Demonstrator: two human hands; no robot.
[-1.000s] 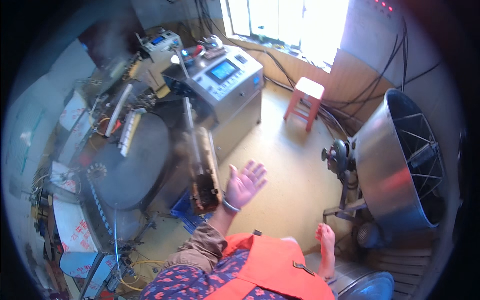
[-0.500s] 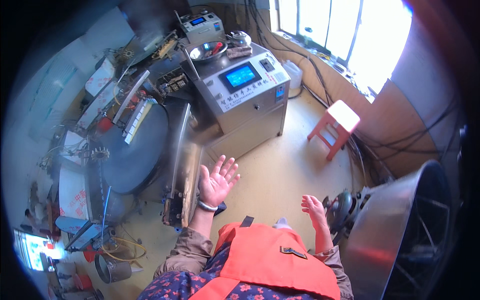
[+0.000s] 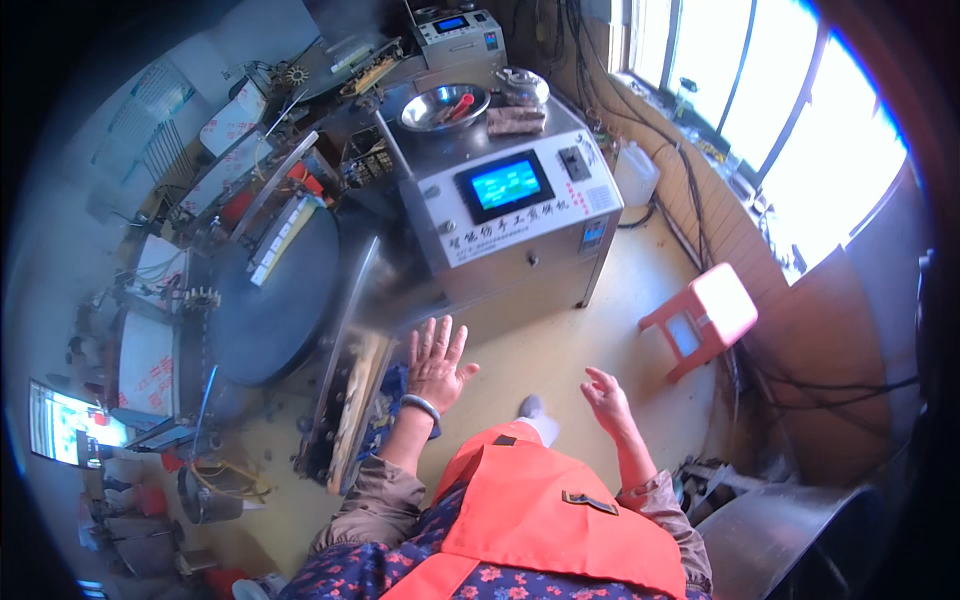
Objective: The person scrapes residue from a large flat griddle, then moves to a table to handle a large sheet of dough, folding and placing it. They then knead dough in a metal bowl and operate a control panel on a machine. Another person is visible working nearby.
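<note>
My left hand (image 3: 437,370) is held out in mid-air, empty, its fingers spread and the back of the hand up. A metal bangle circles that wrist. It is nearest to a wooden board (image 3: 358,395) along the side of the machine with the round dark griddle (image 3: 270,300). My right hand (image 3: 607,400) hangs over the floor with nothing seen in it, its fingers partly bent and apart. Ahead of both hands stands a steel machine cabinet (image 3: 520,240) with a lit blue screen (image 3: 503,186).
On the cabinet top are a metal bowl (image 3: 445,107) with a red-handled tool, a steel kettle (image 3: 522,86) and a folded cloth (image 3: 516,121). A pink stool (image 3: 705,315) stands to the right below the window. A large metal drum (image 3: 780,535) is near right; cables run along the wall.
My left hand has turned from palm up to back up. The view has moved forward, so the cabinet looks closer and the drum has slid lower.
</note>
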